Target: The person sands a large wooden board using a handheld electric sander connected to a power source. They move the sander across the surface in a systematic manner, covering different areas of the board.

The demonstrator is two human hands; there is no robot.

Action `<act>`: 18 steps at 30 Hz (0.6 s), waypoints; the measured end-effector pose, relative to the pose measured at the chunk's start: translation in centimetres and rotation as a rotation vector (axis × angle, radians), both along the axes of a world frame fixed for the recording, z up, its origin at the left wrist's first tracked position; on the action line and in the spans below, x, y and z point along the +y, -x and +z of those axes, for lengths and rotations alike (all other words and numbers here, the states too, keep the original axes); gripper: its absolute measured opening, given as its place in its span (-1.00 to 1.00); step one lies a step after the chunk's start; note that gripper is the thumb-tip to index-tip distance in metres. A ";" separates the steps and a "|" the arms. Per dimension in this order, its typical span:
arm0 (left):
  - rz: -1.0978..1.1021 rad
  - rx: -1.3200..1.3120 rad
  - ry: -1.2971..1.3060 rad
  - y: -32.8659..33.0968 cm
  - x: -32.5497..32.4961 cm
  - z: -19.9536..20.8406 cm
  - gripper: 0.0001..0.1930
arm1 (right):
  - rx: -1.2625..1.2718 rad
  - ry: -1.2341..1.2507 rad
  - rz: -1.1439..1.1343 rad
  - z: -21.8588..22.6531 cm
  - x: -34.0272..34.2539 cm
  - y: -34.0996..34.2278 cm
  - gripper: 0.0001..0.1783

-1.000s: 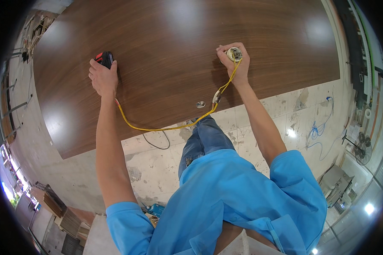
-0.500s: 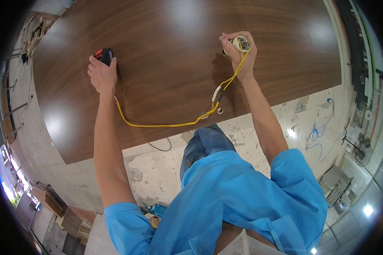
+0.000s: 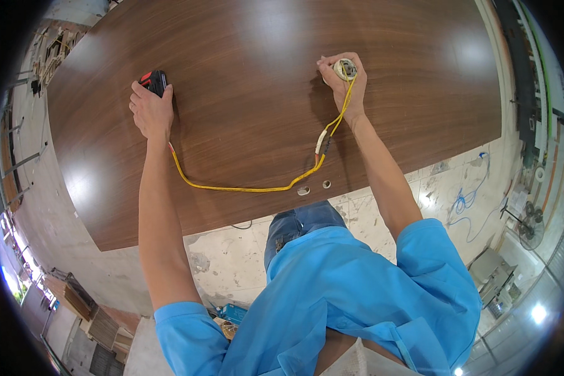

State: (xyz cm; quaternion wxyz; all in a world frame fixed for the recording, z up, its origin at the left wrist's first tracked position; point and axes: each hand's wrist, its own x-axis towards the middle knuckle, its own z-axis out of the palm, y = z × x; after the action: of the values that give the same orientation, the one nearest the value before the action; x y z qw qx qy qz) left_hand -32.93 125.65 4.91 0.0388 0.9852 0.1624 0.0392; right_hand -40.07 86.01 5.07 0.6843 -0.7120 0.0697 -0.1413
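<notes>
My left hand [image 3: 150,113] is wrapped around a black-and-red block that looks like a tool battery pack [image 3: 154,81], resting on or just above the brown wood-grain board [image 3: 250,125]. My right hand [image 3: 354,97] grips a round, cream-coloured electrical piece [image 3: 344,69] with an open, wired top; its underside is hidden. Two yellow wires rise from that piece and join a yellow cable [image 3: 244,189] near a white sleeve [image 3: 321,141] and dark tape. The cable sags across the board and passes out of sight by my left wrist.
Two small round holes [image 3: 303,191] pierce the board near its front edge, close to my body. On the pale, stained floor lie a tangled blue cord [image 3: 464,199] at right and a teal box [image 3: 232,313] by my left sleeve. A fan [image 3: 530,225] stands far right.
My right hand has shifted a little left and nearer with the round piece. The cable has slid off one hole, which now shows fully. My left hand has stayed nearly still.
</notes>
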 end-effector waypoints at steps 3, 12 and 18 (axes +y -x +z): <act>0.001 0.030 0.005 -0.7 0.0 0.1 -0.05 | -0.016 -0.073 0.008 0.4 0.1 -0.6 -0.75; 0.032 0.049 0.021 -2.7 0.2 0.0 -0.05 | 0.001 0.019 -0.005 -0.1 0.5 -4.1 -0.72; 0.032 0.036 0.028 -3.9 -0.1 0.0 -0.06 | -0.064 -0.055 0.028 0.4 -0.5 -5.9 -0.74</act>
State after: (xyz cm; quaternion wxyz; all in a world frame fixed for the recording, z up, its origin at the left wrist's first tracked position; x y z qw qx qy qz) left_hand -28.99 125.58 4.91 0.0492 0.9824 0.1793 0.0199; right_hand -34.20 85.48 5.45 0.7074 -0.6889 0.0417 -0.1525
